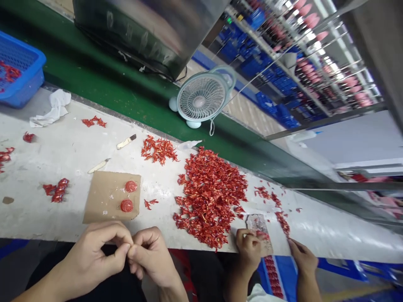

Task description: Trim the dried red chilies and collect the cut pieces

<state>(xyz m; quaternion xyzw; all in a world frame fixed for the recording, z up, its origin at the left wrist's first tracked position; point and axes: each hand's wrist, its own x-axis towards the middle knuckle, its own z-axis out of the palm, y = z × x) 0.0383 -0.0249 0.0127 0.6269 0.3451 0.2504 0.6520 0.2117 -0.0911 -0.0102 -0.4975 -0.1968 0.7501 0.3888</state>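
Your left hand (99,253), right hand (154,253) meet at fingertips; can't tell if gripping anything. Slack pinch near table (34,167) edge could drop any piece.

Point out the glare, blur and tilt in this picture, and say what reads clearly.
Head view: bright lights glare among the racks at upper right, where detail smears; head view: the metal cabinet carries blurry reflections, and the background leans steeply; head view: the red pile and fan read fairly clearly, but anything between the left hand and right hand can't be made out.
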